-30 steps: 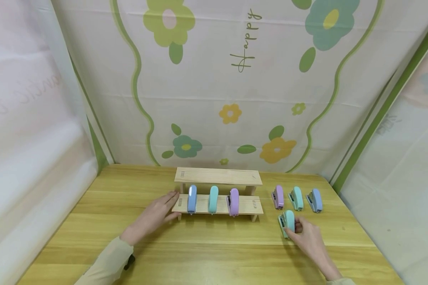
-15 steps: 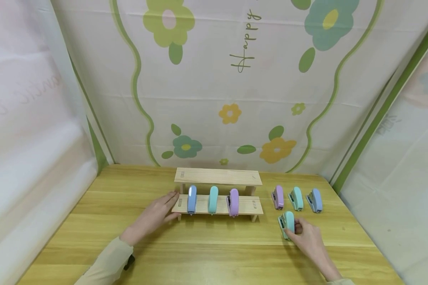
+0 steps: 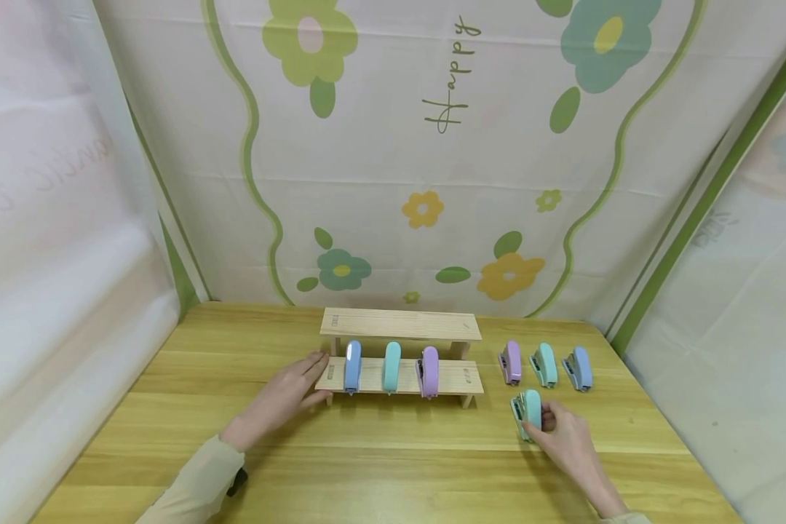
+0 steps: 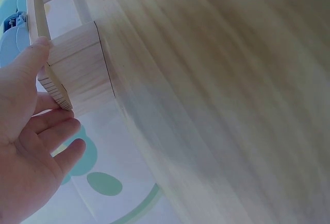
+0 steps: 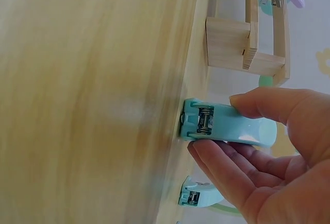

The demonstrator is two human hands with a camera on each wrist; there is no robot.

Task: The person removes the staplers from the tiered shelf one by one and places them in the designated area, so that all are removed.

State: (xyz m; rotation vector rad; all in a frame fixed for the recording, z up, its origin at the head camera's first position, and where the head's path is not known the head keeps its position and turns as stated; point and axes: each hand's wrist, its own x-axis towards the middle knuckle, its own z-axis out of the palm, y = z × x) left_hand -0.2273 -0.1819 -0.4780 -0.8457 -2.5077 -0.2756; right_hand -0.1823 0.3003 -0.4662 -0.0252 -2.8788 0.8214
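My right hand (image 3: 566, 437) pinches a mint-green stapler (image 3: 530, 413) between thumb and fingers. In the right wrist view, that stapler (image 5: 227, 123) meets the tabletop at its spring end. My left hand (image 3: 284, 393) holds the left end of a two-step wooden rack (image 3: 455, 372). The left wrist view shows the thumb (image 4: 33, 56) at the board's edge and fingers around its end. On the lower step stand a blue stapler (image 3: 352, 367), a mint-green stapler (image 3: 391, 367) and a purple stapler (image 3: 429, 371), side by side.
Right of the rack, a purple stapler (image 3: 510, 362), a mint-green stapler (image 3: 545, 364) and a blue stapler (image 3: 578, 368) stand in a row on the wooden table (image 3: 393, 466). The upper step (image 3: 399, 324) is bare wood. Flower-printed cloth (image 3: 367, 160) encloses the table's back and sides.
The mint-green stapler in my right hand has shifted very slightly toward me. My left hand and the rack stay where they were.
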